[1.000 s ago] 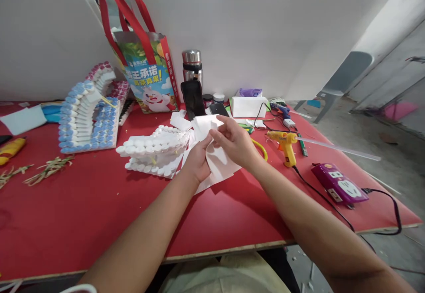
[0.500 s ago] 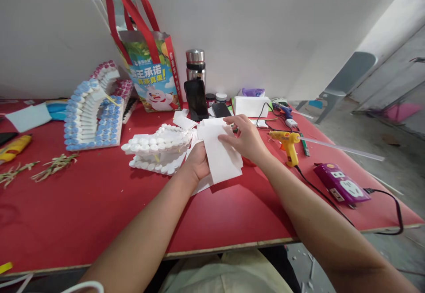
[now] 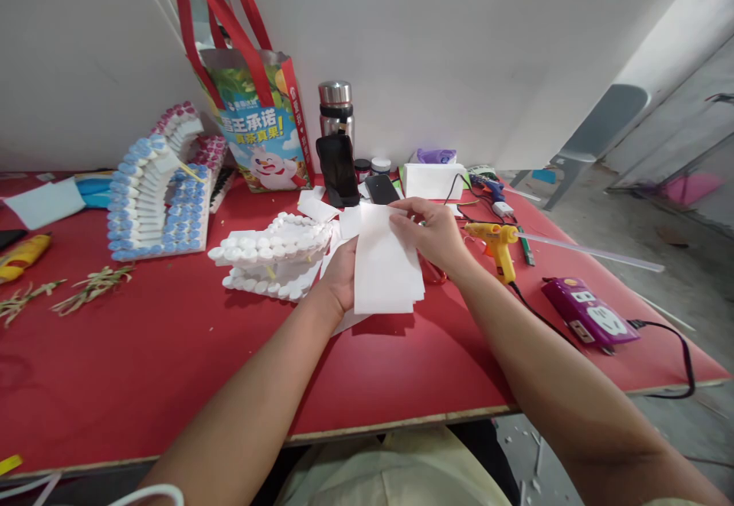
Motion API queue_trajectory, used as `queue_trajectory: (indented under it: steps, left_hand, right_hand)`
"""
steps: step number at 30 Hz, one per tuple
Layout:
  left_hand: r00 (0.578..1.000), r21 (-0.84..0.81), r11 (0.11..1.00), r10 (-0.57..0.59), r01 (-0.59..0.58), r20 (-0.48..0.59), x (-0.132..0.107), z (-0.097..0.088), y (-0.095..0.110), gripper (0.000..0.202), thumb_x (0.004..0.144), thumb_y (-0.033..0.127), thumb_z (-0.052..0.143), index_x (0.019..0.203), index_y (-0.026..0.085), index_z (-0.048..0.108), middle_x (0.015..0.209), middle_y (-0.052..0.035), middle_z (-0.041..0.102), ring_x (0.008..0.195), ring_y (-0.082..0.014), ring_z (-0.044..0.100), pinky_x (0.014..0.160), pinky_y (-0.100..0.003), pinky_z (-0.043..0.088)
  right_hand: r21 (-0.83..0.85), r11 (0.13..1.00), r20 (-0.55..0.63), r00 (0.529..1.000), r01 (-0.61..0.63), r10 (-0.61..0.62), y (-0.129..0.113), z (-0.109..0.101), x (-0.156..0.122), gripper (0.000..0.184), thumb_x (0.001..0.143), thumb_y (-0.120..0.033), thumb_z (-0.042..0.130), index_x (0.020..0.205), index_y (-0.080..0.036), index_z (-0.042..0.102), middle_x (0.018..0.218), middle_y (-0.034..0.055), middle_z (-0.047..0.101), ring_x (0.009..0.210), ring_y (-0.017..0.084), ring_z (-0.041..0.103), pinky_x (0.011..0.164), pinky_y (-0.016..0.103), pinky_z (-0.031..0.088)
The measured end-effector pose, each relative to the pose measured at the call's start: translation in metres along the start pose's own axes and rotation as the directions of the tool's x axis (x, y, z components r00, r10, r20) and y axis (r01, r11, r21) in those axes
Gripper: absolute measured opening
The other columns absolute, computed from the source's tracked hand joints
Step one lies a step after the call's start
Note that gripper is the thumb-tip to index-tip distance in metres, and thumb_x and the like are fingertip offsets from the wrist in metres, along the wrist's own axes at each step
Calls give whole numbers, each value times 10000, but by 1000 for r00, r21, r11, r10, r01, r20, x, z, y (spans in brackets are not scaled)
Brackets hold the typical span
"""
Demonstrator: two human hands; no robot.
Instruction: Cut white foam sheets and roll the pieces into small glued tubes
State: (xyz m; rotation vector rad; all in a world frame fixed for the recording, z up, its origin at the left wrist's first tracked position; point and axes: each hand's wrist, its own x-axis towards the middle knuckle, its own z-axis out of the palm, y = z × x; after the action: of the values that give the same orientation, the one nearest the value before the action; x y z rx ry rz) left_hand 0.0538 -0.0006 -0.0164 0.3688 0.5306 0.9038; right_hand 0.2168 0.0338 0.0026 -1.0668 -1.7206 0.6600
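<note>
- The left hand (image 3: 339, 278) grips the left edge of a stack of white sheets (image 3: 385, 277), its fingers hidden behind them.
- The right hand (image 3: 434, 235) pinches the stack's upper right edge, fingers curled.
- The stack is held tilted just above the red table (image 3: 172, 345), beside a white bottle-cap model (image 3: 269, 252).
- A yellow glue gun (image 3: 496, 243) and a purple power strip (image 3: 590, 315) lie to the right.

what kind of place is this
Probably a craft workbench in a workshop: the red table carries a yellow glue gun beside a purple power strip, a white model of small pieces, and the left hand and right hand hold white sheets.
</note>
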Motion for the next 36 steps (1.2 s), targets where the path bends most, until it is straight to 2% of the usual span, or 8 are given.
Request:
queue_trajectory:
  steps: [7, 14, 20, 23, 26, 29, 32, 36]
  left_hand:
    - [998, 12, 1000, -27, 26, 57, -7, 3, 1, 536, 909, 600, 568, 1176, 150, 682, 1018, -161, 766, 1001, -337, 733, 925, -471, 557]
    - [998, 145, 989, 23, -14, -65, -2, -4, -6, 362, 821, 192, 727, 1174, 127, 688, 1016, -163, 775, 991, -331, 741, 967, -505, 549]
    - [994, 78, 995, 72, -66, -80, -3, 0, -4, 319, 866, 198, 682, 1174, 113, 689, 1032, -159, 778, 994, -312, 746, 1002, -501, 544]
    - [993, 55, 996, 74, -69, -92, -3, 3, -6, 342, 871, 215, 687, 1194, 103, 682, 990, -153, 782, 979, -319, 751, 998, -494, 550]
    - [991, 67, 994, 96, -91, -91, -1, 5, -11, 354, 870, 152, 663, 1220, 100, 672, 998, -148, 782, 984, -319, 751, 1012, -488, 545]
    - [991, 82, 991, 115, -109, -74, -3, 6, -4, 343, 907, 156, 614, 1239, 83, 661, 1071, -169, 770, 1086, -321, 722, 1037, -478, 533]
    - [971, 106, 966, 237, -236, 1, -14, 8, 16, 339, 972, 232, 540, 1271, 119, 652, 1250, -146, 717, 1265, -290, 630, 1059, -410, 528]
    - [860, 161, 853, 509, -497, -40, -30, 8, 46, 359, 1013, 205, 438, 1307, 215, 644, 1332, -60, 676, 1379, -209, 531, 1016, -271, 544]
  right_hand:
    - [11, 1000, -6, 1000, -27, 27, 17, -8, 8, 246, 822, -314, 651, 974, -173, 784, 830, 37, 717, 712, 167, 598, 623, 290, 473]
    - [-7, 999, 50, 997, -54, 55, 20, -7, 8, 257, 836, -336, 657, 985, -165, 777, 821, 43, 716, 720, 178, 612, 649, 315, 499]
    - [38, 998, -100, 994, -46, 49, 13, 3, 5, 593, 873, -529, 668, 1357, -196, 588, 1351, 160, 621, 1254, 288, 589, 985, 442, 512]
    - [115, 981, 20, 988, -155, 153, 3, 14, -1, 728, 911, -670, 547, 1463, -202, 475, 1491, 181, 517, 1403, 301, 481, 1130, 483, 420]
    - [80, 985, 115, 983, -150, 141, -5, 19, -5, 806, 912, -712, 506, 1515, -186, 404, 1558, 183, 445, 1465, 298, 406, 1194, 478, 346]
    - [55, 993, 12, 994, -108, 108, -2, 12, -2, 719, 954, -686, 445, 1482, -197, 440, 1554, 167, 451, 1450, 284, 424, 1171, 468, 379]
    - [-31, 998, -146, 988, -48, 43, 11, 2, 4, 549, 982, -591, 473, 1370, -209, 540, 1432, 152, 570, 1344, 276, 529, 1088, 476, 452]
    - [-133, 989, -47, 996, 68, -75, 18, 5, 1, 322, 937, -370, 605, 1205, -195, 639, 1131, 107, 728, 1045, 238, 677, 856, 400, 552]
